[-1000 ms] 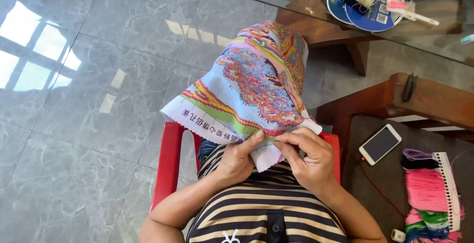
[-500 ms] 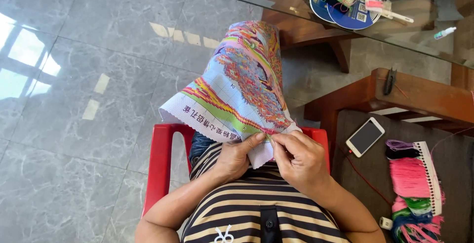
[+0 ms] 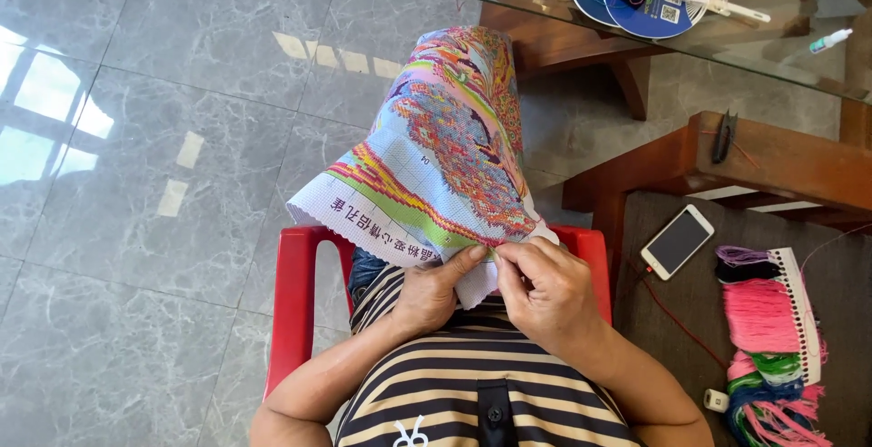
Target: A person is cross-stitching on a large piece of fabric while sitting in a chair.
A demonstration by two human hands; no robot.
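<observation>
So, standing next to this person in the red plastic chair [image 3: 292,306], both hands are bunched together at the near edge of a big cross-stitch cloth [image 3: 445,152]. Left hand [image 3: 434,291] is curled nearly shut, thumb and fingers pinching the white margin from underneath, which looks like it's there to keep the fabric taut. Right hand [image 3: 545,288] is closed down tight too, fingertips nipped onto the same edge just at 3 o'clock of the left; I'd guess there's a needle in there but honestly can't tell, too small to see.

The cloth drapes away over the knees toward 12 o'clock, colourful peacock pattern facing up, so the worked bit stays close to the belly and the rest hangs out of the way.

Supplies sit within reach on the right: a phone [image 3: 677,241] at 2 o'clock on the brown cushion, a card of thread skeins [image 3: 772,320] in pink, green and purple at 3 o'clock, small black snips [image 3: 724,136] on the wooden armrest [image 3: 790,161].
</observation>
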